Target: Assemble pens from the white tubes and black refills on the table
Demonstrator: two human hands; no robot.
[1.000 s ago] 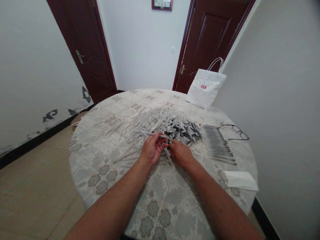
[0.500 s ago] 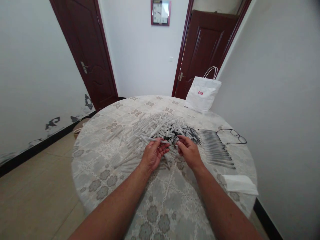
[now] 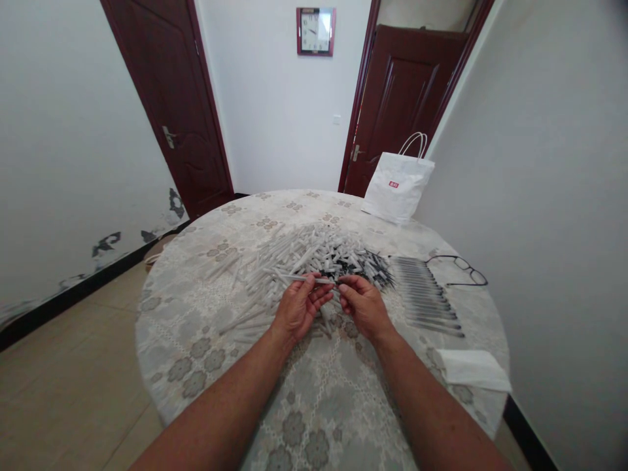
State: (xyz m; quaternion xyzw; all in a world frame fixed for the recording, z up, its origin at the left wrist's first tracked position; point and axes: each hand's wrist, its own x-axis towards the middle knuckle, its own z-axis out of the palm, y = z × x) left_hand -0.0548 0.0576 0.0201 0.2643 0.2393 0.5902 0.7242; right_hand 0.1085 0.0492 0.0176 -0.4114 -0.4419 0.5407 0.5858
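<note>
Tubes of whitish plastic, slender and straight, lie loosely heaped across the middle of the frame, and I watch two bare hands at work along the near edge of that heap. The left hand, just left of centre, has its palm turned up; thumb and fingers grip a single slender whitish tube that points across toward the other hand. The right hand, just right of centre, is closed in a pinch on a small dark piece beside the near end of that tube; from my distance it is too small to identify, and I cannot tell whether the two parts touch.

Beyond the fingers I see short whitish cylindrical pieces piled at the centre, with thin black pointed pieces bunched at the pile's right side. Right of these lies a neat row of slim grey translucent sticks with dark ends. Black-framed eyeglasses rest past the row, and a folded white sheet lies at the lower right. A white bag with looped handles and a red label stands at the upper right of the round table under a grey-and-beige floral cloth.
</note>
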